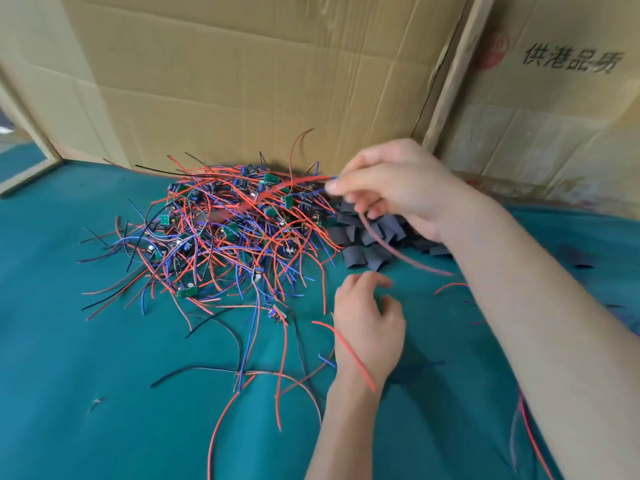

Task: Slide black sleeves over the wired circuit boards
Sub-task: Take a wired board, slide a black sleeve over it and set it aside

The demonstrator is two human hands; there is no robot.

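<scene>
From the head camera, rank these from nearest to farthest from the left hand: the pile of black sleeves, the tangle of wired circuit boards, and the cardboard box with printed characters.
Measured from the left hand:
1. Pile of black sleeves, just beyond it, below the right hand.
2. Tangle of wired circuit boards, spread to its left; its loose wire ends reach close, so the first two are nearly level.
3. Cardboard box with printed characters, far back on the right.

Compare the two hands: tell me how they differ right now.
The right hand is raised over the black sleeves, pinching red and blue wires; the left hand is low over the green cloth, fingers loosely curled, holding nothing. Both are bare.
</scene>
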